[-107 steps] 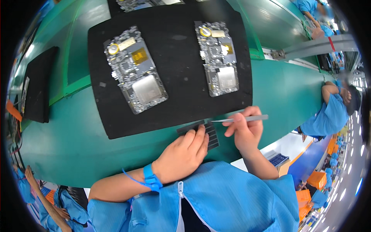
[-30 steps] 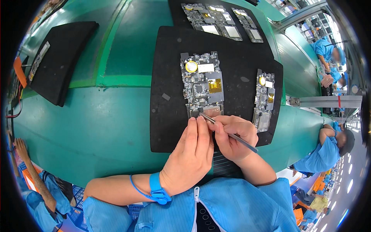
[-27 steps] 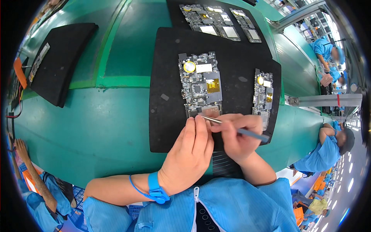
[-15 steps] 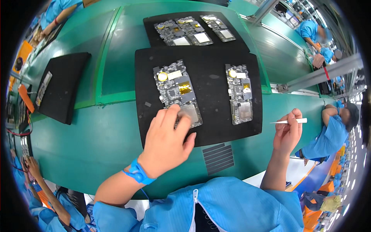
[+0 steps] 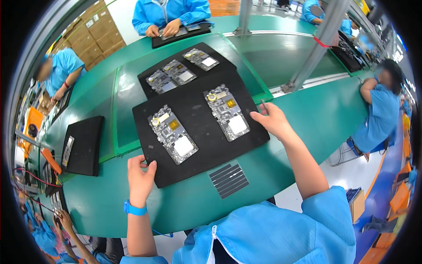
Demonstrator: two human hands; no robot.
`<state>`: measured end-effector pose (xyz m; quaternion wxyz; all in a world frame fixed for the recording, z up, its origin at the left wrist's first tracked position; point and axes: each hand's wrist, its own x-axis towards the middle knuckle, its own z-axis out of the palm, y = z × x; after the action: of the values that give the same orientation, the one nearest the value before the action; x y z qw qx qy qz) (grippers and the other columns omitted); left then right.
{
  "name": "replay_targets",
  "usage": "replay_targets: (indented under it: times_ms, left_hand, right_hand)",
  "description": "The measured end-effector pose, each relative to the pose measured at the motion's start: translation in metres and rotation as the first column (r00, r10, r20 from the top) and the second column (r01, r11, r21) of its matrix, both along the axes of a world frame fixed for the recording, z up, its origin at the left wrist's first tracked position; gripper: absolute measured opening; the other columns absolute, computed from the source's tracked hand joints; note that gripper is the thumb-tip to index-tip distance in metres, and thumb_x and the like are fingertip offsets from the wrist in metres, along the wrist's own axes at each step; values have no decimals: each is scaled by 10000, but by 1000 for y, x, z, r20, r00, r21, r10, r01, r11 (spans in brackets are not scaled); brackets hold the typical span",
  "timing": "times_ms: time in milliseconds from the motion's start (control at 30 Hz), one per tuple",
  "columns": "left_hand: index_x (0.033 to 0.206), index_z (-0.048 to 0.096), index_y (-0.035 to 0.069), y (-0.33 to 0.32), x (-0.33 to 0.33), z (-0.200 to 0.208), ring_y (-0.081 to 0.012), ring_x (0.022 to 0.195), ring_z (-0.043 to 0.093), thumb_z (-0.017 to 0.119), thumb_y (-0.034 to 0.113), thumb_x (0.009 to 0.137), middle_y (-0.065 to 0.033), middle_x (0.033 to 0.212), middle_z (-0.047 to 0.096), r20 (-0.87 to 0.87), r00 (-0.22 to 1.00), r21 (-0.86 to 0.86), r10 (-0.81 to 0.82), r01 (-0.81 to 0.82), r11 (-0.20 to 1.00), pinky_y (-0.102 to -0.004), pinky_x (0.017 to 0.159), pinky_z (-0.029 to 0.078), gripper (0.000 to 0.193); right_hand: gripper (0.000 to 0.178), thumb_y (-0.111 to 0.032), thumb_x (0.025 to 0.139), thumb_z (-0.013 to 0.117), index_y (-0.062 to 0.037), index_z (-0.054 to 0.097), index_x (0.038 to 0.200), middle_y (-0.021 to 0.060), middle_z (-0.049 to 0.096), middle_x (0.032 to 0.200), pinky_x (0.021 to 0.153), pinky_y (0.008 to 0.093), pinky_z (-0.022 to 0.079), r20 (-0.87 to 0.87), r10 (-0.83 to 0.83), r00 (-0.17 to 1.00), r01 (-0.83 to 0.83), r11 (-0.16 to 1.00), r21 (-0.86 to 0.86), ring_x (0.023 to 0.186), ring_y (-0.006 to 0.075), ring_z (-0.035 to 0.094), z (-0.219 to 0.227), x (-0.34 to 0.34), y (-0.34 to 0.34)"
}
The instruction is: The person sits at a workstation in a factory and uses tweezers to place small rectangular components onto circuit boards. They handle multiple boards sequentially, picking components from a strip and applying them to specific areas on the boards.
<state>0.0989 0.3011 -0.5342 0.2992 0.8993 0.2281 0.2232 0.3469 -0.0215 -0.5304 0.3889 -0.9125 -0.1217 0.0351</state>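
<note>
A black foam pad lies tilted before me, with two circuit boards on it. The left circuit board and the right circuit board each carry a bright rectangular patch at the near end, a gold square and a round yellow-rimmed part. My left hand grips the pad's left edge near its front corner, fingers curled and thumb beside the edge. At the right edge my right hand is closed, thumb over the pad. The thin end of the tweezers shows by its fingers; the rest is hidden.
Another black pad with several boards adjoins the far side. A dark striped sheet lies nearer me. To the left is a separate black pad. A metal post rises at right. A co-worker's hands handle boards across the table.
My left hand has left the left board for the pad's left edge; my right hand has come to its right edge. The pad has turned, and the view has shifted.
</note>
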Motion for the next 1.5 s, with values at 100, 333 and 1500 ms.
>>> replay_targets:
  times_ms: [100, 333, 1500]
  left_hand:
    - [1062, 502, -10, -3, 10, 1, -84, 673, 484, 600, 95, 881, -11, 721, 558, 63, 998, -358, 11, 12, 934, -240, 596, 396, 231]
    - [1102, 425, 30, -81, -3, 71, -49, 644, 485, 643, 163, 886, 28, 711, 544, 71, 972, -757, -226, 200, 622, -214, 537, 412, 335]
    - [1144, 558, -81, -159, 20, -27, -332, 1110, 521, 675, 211, 758, -218, 1180, 538, -238, 695, 343, -678, 714, 611, -377, 885, 471, 497]
  right_hand:
    - [454, -313, 752, 735, 57, 560, 948, 146, 607, 927, 770, 355, 459, -58, 32, 998, -27, 996, 90, 863, 234, 586, 4, -4, -8]
    - [610, -170, 765, 751, 113, 484, 1235, 173, 625, 1091, 815, 309, 491, -276, 23, 961, 66, 949, 309, 954, 188, 609, 16, -24, -120]
    - [252, -238, 879, 673, -33, 532, 919, 21, 583, 690, 489, 197, 430, -465, 273, 842, 65, 806, 589, 545, 70, 556, -27, -105, -7]
